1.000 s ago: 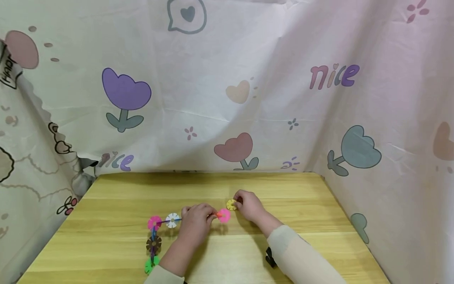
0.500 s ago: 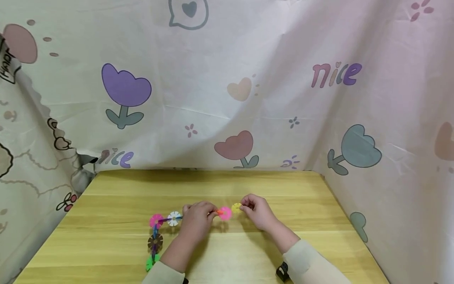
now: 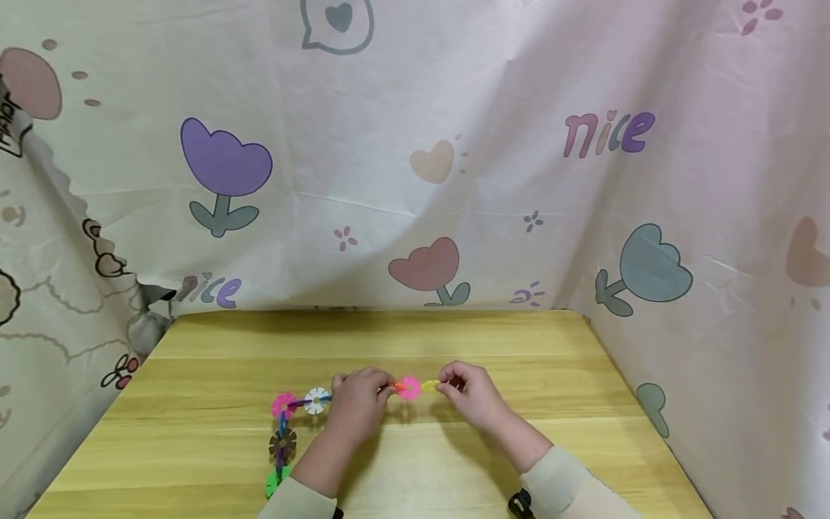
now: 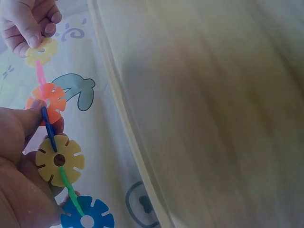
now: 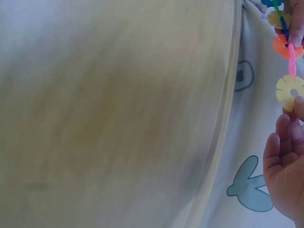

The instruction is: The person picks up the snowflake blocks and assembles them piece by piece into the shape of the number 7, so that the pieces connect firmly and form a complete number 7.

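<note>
A chain of notched plastic discs, slotted together, bends across the table. In the left wrist view my left hand (image 4: 21, 156) pinches the chain at its orange disc (image 4: 57, 97); a dark blue disc (image 4: 49, 126), a golden disc (image 4: 71, 164) and a blue disc (image 4: 102, 216) follow below. A pink disc (image 3: 415, 383) sticks out to the right of that grip. With thumb and fingertips my right hand (image 3: 475, 391) holds a pale yellow disc (image 5: 284, 86) by its edge, set crosswise against the pink one; how deep it sits cannot be told.
The chain's left part has a white disc (image 3: 311, 396), a second pink disc (image 3: 289, 398), a brown disc (image 3: 289, 437) and a green disc (image 3: 275, 483) near the left sleeve (image 3: 298, 502). Printed cloth (image 3: 363, 180) hangs behind the wooden table (image 3: 415, 339).
My right hand first drew right with the yellow disc, then turned it nearly edge-on and brought it against the pink disc. My left hand kept its grip on the chain.
</note>
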